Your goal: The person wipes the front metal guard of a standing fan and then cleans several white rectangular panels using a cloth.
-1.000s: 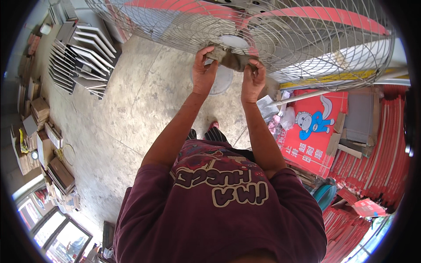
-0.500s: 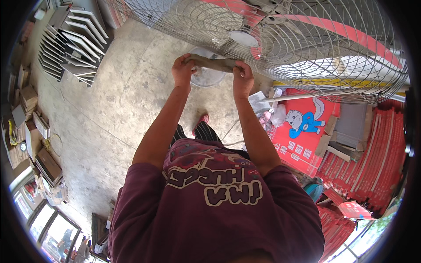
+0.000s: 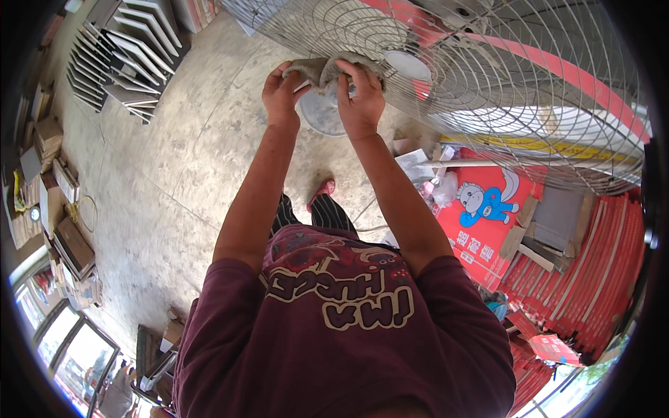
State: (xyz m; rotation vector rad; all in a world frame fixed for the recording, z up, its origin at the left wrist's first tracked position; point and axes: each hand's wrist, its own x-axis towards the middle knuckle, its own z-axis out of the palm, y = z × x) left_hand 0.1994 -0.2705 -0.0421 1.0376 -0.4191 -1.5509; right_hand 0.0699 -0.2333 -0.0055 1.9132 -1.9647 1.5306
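A grey-brown cloth (image 3: 311,67) is bunched between my two hands, which are held out in front of me. Its left end is pinched by my left hand (image 3: 282,94), thumb against fingers. Over the right part of the cloth curl the fingers of my right hand (image 3: 360,97). Just beyond the cloth rises a large fan (image 3: 411,66) with a wire guard and red blades; whether the cloth touches the guard I cannot tell. Beneath my hands the fan's round base (image 3: 322,115) shows on the floor.
Stacked red flat boxes (image 3: 578,268) fill the right side, with a printed red carton (image 3: 481,216) beside them. A shovel (image 3: 418,166) lies near that carton. Upright tiles stand in a rack (image 3: 129,59) at the far left. Piled cartons (image 3: 52,150) line the left edge.
The cloth was stretched flat between my hands; now it is bunched. My hands have come closer together and moved slightly away from me, the right one shifting left.
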